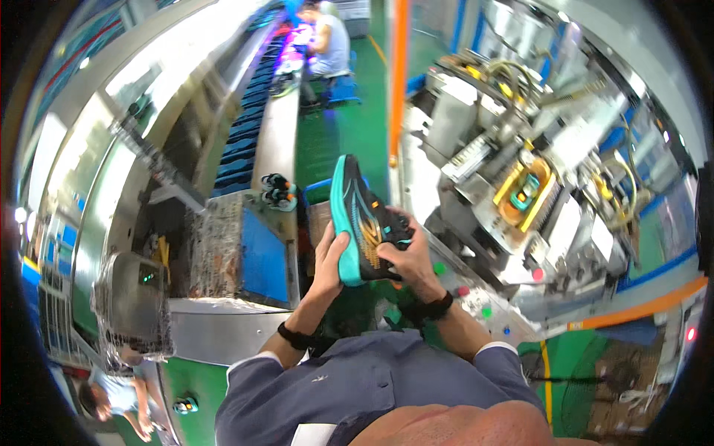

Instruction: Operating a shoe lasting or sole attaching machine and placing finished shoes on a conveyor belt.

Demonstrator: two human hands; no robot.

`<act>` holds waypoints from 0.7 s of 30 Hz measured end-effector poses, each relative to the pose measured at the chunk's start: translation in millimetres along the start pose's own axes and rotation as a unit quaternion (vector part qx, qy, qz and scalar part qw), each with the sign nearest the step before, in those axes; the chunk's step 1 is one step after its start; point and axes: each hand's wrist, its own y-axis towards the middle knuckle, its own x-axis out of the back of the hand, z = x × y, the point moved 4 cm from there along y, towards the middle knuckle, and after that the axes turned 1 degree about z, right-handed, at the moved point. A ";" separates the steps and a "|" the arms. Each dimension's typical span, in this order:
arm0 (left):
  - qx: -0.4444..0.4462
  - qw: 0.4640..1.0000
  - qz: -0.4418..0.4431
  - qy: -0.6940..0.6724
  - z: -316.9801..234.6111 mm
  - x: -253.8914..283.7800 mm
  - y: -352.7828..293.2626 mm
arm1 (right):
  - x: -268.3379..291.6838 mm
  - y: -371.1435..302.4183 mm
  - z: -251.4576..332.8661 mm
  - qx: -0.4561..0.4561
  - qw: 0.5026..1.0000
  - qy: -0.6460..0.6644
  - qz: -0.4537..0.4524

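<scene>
A black sneaker (364,223) with a teal sole and gold-patterned side is held up in front of my chest, its toe pointing away from me and the sole turned to the left. My left hand (327,259) is closed on the heel end of the sole, thumb pressed on the teal edge. On the other side, my right hand (410,256) grips the upper near the collar and laces, its thumb on the side panel. Both wrists wear black bands. My fingers behind the shoe are partly hidden.
Right of me stands a press machine (476,201) with a teal shoe (525,192) in its yellow-edged holder. Coloured buttons (487,313) line its near edge. At left, dark shoes (278,192) sit beside a conveyor (245,141). One person (327,44) works far ahead, another (111,398) lower left.
</scene>
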 end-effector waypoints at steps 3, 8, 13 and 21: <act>0.039 0.992 0.117 0.001 19.5 -91.6 21.9 | 88.7 -21.2 27.0 0.055 0.994 -0.056 -0.070; 0.173 0.951 0.246 0.079 103.8 -179.1 68.1 | 207.4 -79.2 48.8 0.065 0.951 -0.097 -0.285; 0.258 0.908 0.291 0.152 210.0 -269.6 162.8 | 295.1 -141.4 67.4 0.097 0.873 -0.096 -0.469; 0.050 0.849 0.236 0.471 403.9 -355.1 342.3 | 315.2 -213.7 99.7 0.028 0.705 -0.185 -0.684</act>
